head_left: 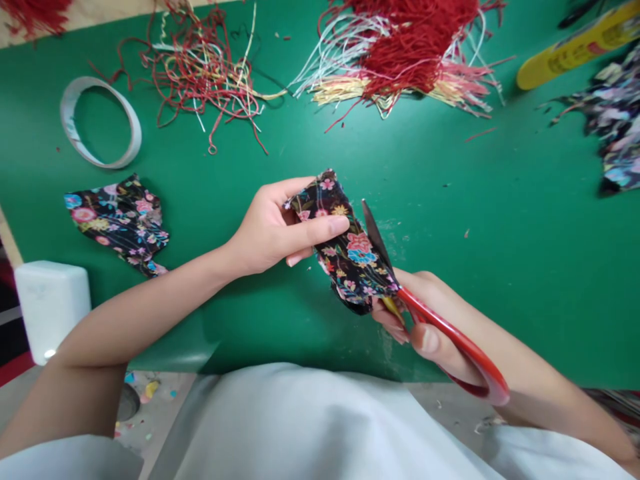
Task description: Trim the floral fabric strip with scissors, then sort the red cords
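Near the middle of the view, my left hand [285, 230] pinches a strip of black floral fabric [353, 257], thumb on top and fingers underneath. My right hand [425, 327] grips a pair of scissors [445, 333] with red handles, the thumb through one loop. The scissor blades are parted at the fabric's right edge; one blade lies over the edge, the other is hidden beneath the cloth. Another piece of floral fabric [123, 223] lies flat on the table to the left of my left hand.
On the green table [525, 233] lie a white tape ring [135, 137], tangled red and yellow cords [200, 73] and a bundle of red tassels [415, 47]. A yellow tube [575, 50] and floral scraps [620, 127] are at right. A white box [53, 307] stands at the left edge.
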Tool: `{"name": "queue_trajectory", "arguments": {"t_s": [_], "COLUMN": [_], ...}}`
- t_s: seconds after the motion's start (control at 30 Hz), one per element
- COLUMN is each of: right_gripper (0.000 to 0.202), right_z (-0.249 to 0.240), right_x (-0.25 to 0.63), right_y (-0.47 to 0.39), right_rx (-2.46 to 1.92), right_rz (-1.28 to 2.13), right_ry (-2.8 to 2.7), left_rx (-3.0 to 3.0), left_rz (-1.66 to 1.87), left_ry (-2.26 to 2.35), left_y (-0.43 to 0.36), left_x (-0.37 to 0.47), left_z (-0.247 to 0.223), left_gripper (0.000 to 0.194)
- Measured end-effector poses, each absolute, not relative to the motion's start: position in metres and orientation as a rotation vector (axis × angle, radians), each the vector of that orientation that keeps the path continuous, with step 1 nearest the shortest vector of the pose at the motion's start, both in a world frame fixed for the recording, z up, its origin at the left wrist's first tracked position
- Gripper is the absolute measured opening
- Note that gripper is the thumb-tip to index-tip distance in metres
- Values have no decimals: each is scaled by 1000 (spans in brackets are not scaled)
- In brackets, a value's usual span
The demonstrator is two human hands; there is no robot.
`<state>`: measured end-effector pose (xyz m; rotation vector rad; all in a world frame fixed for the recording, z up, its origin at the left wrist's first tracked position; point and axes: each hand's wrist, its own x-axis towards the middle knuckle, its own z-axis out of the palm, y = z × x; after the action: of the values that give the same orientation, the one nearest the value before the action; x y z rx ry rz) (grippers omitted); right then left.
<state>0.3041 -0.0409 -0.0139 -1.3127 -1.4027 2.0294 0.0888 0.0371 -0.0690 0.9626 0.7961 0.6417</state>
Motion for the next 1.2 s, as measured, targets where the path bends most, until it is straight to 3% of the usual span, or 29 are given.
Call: {"name": "queue_trajectory", "arguments": {"t_s": [1.2], "right_gripper": [62], "right_z": [-26], "right_x": [312], "right_y": [-45], "right_rx": [-1305], "right_rz": [1998], "right_ry": [-1496], "left_rx": [958], "left_rz": [623], "left_ry": [775], "left_y": [41], "left_x": [89], "left_z": [-69], "left_gripper": [38]}}
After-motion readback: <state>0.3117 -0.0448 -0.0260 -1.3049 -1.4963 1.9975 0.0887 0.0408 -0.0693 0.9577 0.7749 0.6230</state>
